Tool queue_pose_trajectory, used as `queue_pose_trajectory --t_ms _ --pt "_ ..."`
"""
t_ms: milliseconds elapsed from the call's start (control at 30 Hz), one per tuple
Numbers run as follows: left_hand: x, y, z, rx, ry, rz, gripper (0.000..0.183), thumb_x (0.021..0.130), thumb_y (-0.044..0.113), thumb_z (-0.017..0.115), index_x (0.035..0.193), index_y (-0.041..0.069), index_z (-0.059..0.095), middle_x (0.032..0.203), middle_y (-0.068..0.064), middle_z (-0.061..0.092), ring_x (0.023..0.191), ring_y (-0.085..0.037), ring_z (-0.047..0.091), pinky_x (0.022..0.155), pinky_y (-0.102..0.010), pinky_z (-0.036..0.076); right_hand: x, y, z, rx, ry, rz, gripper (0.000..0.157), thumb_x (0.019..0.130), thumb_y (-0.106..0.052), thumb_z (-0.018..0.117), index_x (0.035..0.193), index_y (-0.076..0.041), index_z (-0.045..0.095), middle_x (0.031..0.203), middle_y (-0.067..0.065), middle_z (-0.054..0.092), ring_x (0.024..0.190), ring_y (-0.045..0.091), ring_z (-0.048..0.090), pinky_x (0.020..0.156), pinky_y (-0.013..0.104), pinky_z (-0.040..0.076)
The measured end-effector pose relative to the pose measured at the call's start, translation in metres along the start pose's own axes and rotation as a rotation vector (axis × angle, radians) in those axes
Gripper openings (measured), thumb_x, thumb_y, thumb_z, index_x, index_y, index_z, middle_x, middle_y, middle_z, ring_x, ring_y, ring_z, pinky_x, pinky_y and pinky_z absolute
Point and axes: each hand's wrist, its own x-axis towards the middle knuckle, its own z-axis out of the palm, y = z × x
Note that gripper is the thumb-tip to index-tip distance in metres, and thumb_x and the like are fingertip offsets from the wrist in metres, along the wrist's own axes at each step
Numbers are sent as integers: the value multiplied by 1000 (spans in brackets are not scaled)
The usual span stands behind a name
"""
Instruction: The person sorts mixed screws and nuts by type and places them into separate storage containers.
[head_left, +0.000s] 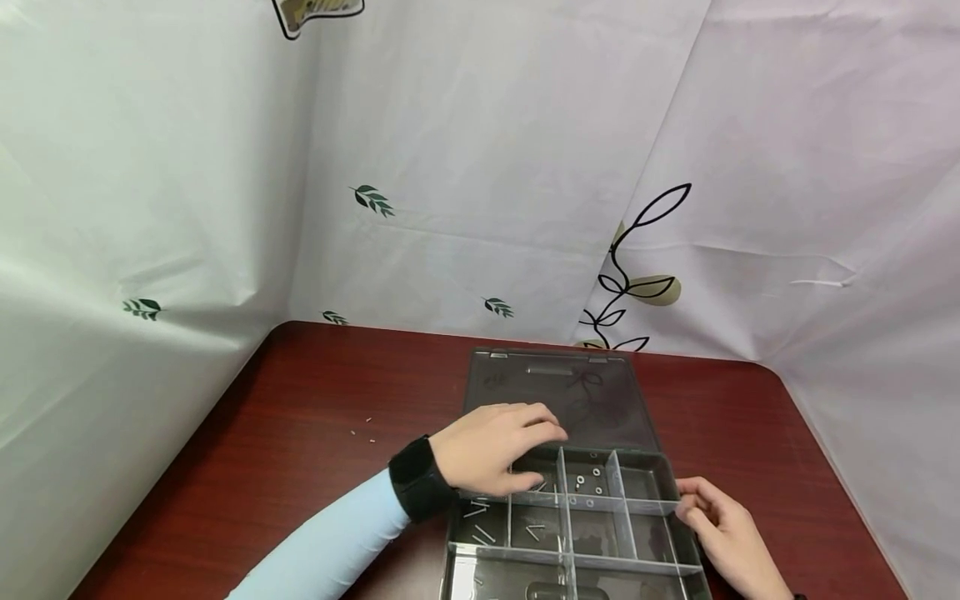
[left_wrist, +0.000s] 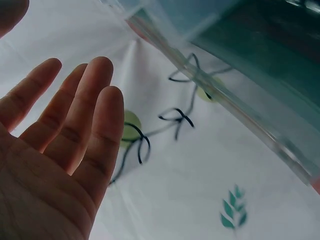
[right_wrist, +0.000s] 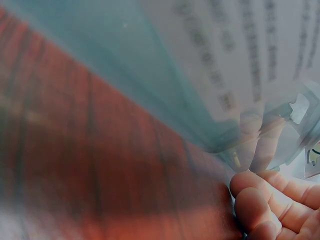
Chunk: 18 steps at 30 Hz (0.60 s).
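A grey see-through compartment box lies on the table with its lid folded back flat. Over its back left compartments hovers my left hand, fingers loosely bent and spread; the left wrist view shows the fingers with nothing between them. My right hand holds the box's right side wall, fingers curled with their tips at the edge, as the right wrist view also shows. Thin metal pins lie in the left compartments, small ring-shaped nuts in a back middle one.
Several tiny metal bits are scattered on the dark red wooden table, left of the box. White cloth with printed leaves hangs behind and beside the table. Printed lettering shows on the box in the right wrist view.
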Motion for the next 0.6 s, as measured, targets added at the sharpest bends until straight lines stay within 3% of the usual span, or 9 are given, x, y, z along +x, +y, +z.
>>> queue_pose_trajectory --t_ms 267,600 --pt "-49 -12 -9 3 85 -64 45 86 36 66 126 17 62 117 9 56 100 -2 54 84 -20 46 0 1 0 -1 9 -20 23 91 -5 57 112 -6 66 78 -6 62 66 6 55 65 24 43" --pt "-114 -11 -10 10 66 -193 28 80 30 72 105 19 65 96 11 50 79 -2 46 70 -19 43 -1 2 0 10 15 -44 23 90 -4 58 111 -5 65 78 -6 62 67 6 56 64 23 43"
